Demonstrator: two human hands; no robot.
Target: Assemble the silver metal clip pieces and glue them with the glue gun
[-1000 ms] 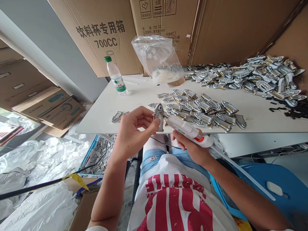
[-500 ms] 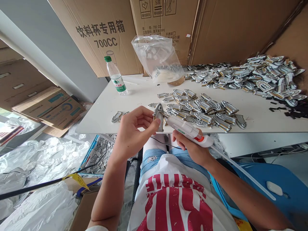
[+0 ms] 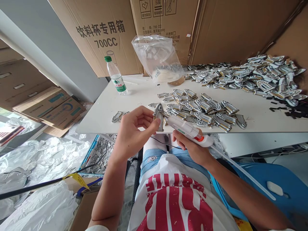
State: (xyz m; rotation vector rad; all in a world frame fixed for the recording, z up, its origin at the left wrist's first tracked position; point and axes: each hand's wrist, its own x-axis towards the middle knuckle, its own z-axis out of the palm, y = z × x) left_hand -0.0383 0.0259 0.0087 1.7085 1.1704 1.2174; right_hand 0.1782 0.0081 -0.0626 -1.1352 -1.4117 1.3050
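Observation:
Between the thumb and fingers of my left hand (image 3: 138, 128) a small grey-white arched piece (image 3: 159, 120) is pinched upright, just above the table's front edge. My right hand (image 3: 192, 146) is wrapped round a white glue gun (image 3: 184, 127) with an orange-red part near its grip. The gun's nozzle points left and reaches the held piece; whether it touches is hard to make out. A long translucent glue stick (image 3: 243, 177) sticks out of the gun's back end. Behind the hands lies a loose pile of similar arched pieces (image 3: 204, 109).
On the white table (image 3: 101, 109) stand a water bottle (image 3: 116, 77) and a clear plastic bag (image 3: 158, 59). A larger heap of pieces (image 3: 267, 77) fills the back right, near black scraps (image 3: 288, 109). Cardboard (image 3: 103, 19) walls the back. A blue crate (image 3: 96, 155) of parts sits below left.

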